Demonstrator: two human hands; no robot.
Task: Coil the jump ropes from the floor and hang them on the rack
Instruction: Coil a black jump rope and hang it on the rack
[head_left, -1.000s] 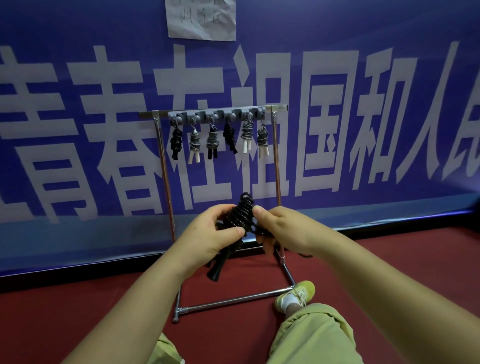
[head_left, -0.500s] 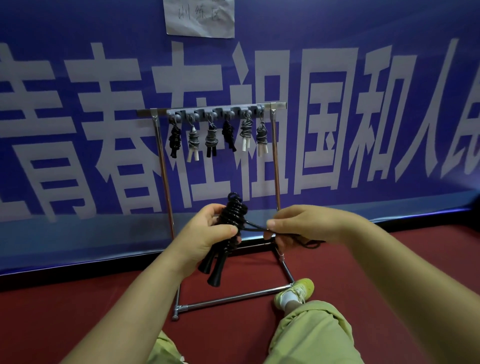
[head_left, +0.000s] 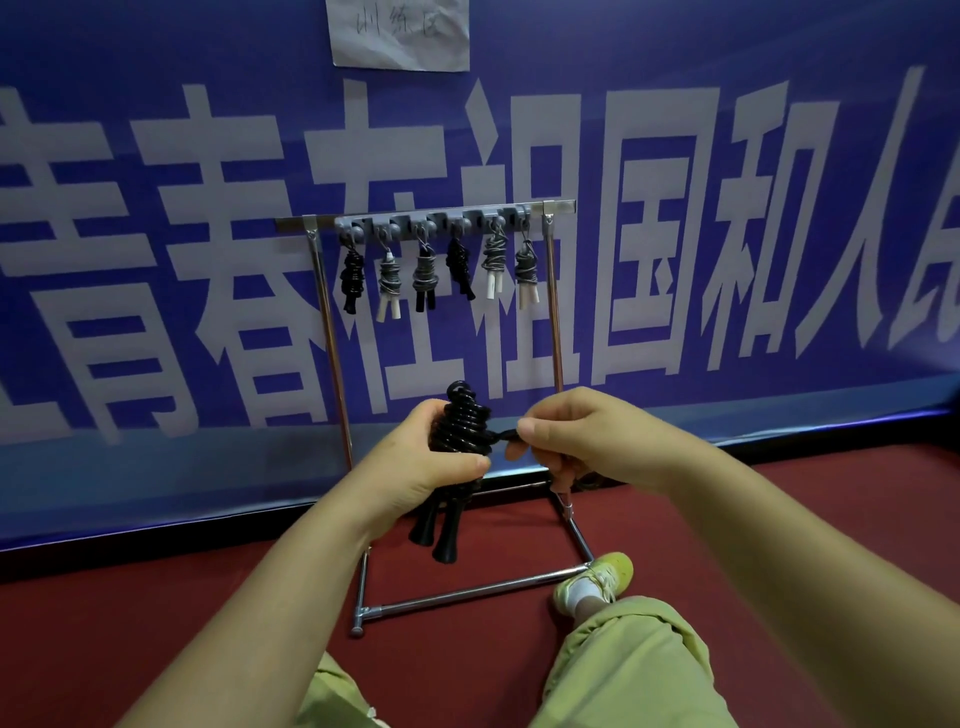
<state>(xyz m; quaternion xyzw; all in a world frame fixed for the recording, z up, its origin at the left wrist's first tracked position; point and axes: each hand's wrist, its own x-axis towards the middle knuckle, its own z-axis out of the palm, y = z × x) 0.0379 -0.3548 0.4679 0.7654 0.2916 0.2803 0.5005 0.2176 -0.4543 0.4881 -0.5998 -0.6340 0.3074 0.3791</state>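
Gripping the coiled black jump rope, the left hand steadies it; the right hand pinches its loose end below the rack.

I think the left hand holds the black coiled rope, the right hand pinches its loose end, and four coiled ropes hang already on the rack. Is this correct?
Not quite: the head view shows six coiled ropes on the rack, not four. The rest stands: the left hand holds the black coiled rope, and the right hand pinches its loose end.
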